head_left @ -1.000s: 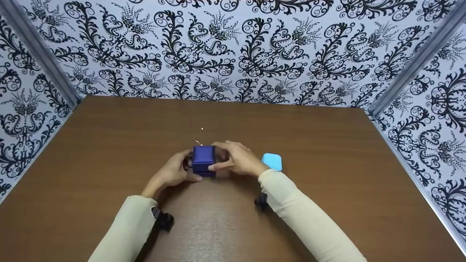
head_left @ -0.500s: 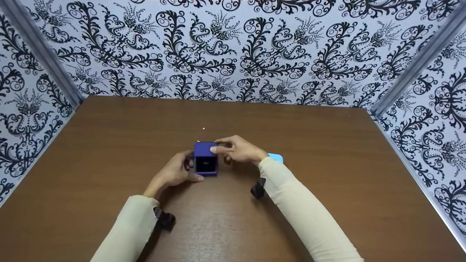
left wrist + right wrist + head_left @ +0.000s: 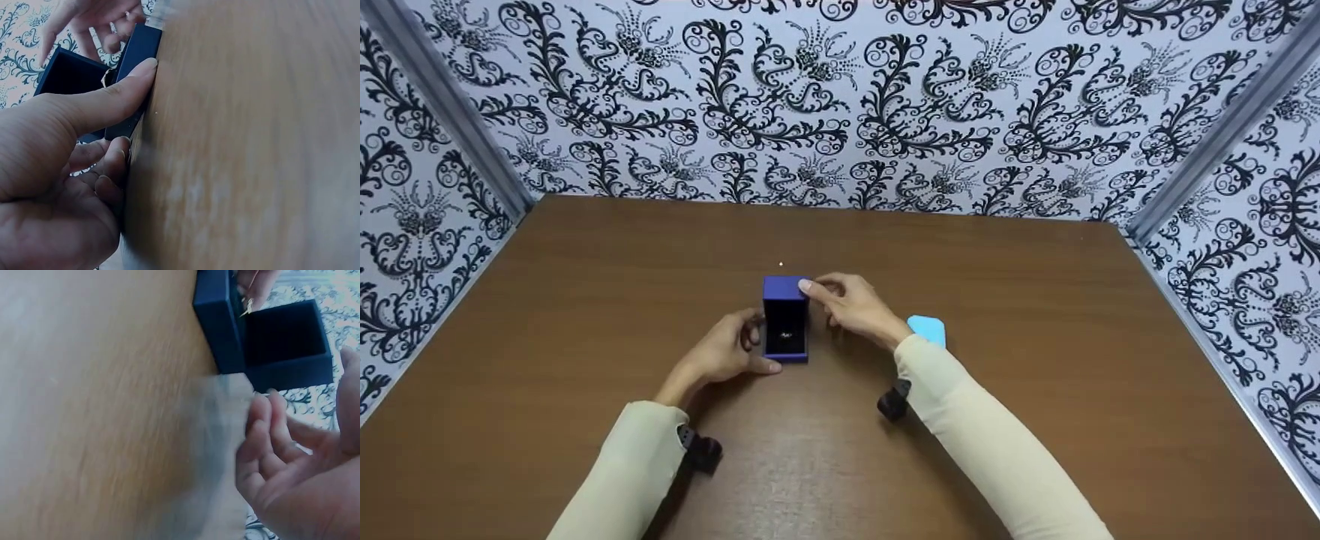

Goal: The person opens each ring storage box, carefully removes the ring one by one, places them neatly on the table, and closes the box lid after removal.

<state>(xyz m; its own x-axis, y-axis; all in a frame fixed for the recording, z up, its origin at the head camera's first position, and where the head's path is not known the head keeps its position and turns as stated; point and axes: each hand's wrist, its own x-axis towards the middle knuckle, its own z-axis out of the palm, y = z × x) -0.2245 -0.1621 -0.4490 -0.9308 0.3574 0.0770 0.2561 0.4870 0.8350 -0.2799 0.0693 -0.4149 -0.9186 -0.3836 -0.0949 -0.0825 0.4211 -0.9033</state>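
A blue ring box (image 3: 786, 289) stands on the table with its lid raised and its dark inside facing me. In the box's black base sits a ring (image 3: 247, 307), gold-coloured in the wrist views. My left hand (image 3: 718, 349) grips the base from the left, its thumb (image 3: 121, 98) along the front edge and its fingers at the side. My right hand (image 3: 855, 306) is at the lid's right side, thumb near the top corner. In the right wrist view its loosely bent fingers (image 3: 261, 444) appear just apart from the lid.
A light-blue rounded object (image 3: 928, 331) lies by my right wrist, partly hidden behind it. A tiny shiny piece (image 3: 781, 264) lies on the brown table (image 3: 997, 277) beyond the box. Patterned walls (image 3: 840, 112) enclose the table's back and sides.
The ring box has gone from closed to open; my right hand has raised the lid up and back, and the ring inside has come into view. My left hand stays on the base.
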